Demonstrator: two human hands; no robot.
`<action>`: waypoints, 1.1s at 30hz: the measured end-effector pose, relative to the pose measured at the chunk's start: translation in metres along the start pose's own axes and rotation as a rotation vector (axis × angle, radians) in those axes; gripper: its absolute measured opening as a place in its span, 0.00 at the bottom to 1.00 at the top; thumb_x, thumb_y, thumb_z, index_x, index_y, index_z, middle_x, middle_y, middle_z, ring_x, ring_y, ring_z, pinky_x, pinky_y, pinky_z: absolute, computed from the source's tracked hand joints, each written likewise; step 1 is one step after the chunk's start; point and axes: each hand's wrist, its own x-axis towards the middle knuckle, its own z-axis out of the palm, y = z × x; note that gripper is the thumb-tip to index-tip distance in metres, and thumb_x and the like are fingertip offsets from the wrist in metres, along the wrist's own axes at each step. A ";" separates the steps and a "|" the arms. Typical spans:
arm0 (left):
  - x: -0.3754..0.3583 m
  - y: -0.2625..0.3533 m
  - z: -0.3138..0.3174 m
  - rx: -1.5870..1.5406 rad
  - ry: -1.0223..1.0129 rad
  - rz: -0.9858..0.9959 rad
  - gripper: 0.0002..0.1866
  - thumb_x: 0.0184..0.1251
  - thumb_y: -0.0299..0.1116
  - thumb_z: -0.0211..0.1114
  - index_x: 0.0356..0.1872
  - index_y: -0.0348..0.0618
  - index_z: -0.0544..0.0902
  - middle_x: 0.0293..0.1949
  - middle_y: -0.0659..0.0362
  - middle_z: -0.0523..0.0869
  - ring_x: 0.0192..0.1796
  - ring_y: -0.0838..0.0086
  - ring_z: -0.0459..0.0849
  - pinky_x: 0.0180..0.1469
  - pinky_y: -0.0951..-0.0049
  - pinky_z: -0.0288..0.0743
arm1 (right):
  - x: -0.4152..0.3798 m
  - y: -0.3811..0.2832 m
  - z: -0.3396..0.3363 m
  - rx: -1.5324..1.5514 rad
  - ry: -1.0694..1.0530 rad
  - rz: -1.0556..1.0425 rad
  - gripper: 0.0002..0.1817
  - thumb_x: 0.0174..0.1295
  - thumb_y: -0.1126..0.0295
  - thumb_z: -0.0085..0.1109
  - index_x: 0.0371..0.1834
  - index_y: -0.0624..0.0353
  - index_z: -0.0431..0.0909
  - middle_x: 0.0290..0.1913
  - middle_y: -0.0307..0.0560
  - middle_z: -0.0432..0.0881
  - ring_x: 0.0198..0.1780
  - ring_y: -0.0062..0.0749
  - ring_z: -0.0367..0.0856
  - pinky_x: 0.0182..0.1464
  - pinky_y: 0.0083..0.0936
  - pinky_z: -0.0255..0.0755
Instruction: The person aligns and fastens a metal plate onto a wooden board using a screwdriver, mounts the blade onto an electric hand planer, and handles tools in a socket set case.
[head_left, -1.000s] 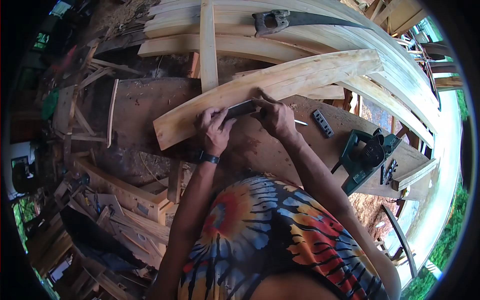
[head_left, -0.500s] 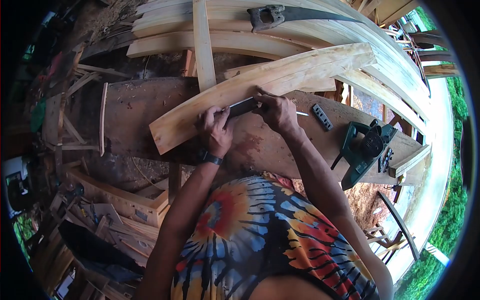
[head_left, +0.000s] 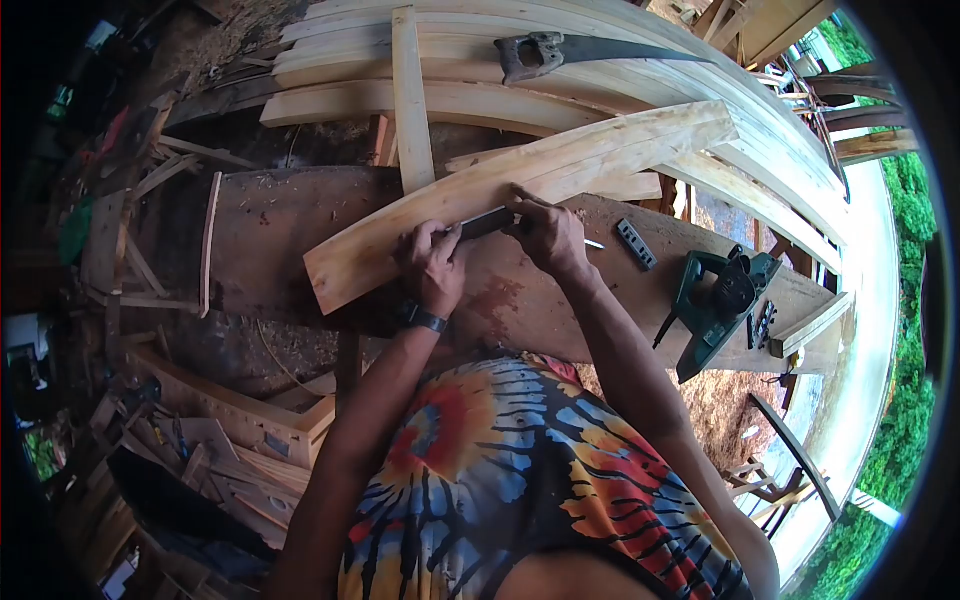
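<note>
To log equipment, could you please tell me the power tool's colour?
The power tool is mostly dark green, shown best in the head view.

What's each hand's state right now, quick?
Left hand: closed, holding one end of the dark flat bar.
Right hand: closed, holding the bar's other end.

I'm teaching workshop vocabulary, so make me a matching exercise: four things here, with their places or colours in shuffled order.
1. saw
2. power tool
3. wristband
4. dark bar

A. worn on the left arm
B. between the left hand and right hand
C. lying on pale boards
D. green

Pairs: 1-C, 2-D, 3-A, 4-B
</note>
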 end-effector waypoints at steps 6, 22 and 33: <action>0.003 0.003 -0.002 -0.011 -0.003 -0.018 0.14 0.57 0.34 0.82 0.46 0.49 0.95 0.44 0.58 0.84 0.48 0.56 0.82 0.53 0.53 0.73 | 0.000 -0.007 0.000 0.026 0.015 0.035 0.15 0.61 0.63 0.75 0.51 0.44 0.90 0.64 0.40 0.89 0.47 0.52 0.92 0.48 0.44 0.85; -0.001 -0.010 -0.021 -0.148 -0.105 -0.035 0.27 0.62 0.37 0.80 0.62 0.41 0.87 0.56 0.49 0.83 0.56 0.50 0.83 0.59 0.50 0.77 | -0.093 -0.008 -0.084 -0.064 -0.096 0.623 0.23 0.66 0.51 0.69 0.55 0.56 0.88 0.41 0.63 0.91 0.49 0.59 0.91 0.53 0.48 0.84; 0.012 -0.007 -0.028 -0.240 -0.196 -0.010 0.22 0.62 0.28 0.79 0.58 0.37 0.87 0.55 0.48 0.85 0.58 0.51 0.84 0.62 0.53 0.77 | -0.152 0.054 -0.057 -0.204 0.198 0.876 0.15 0.65 0.64 0.62 0.47 0.62 0.88 0.45 0.66 0.90 0.51 0.65 0.89 0.55 0.51 0.82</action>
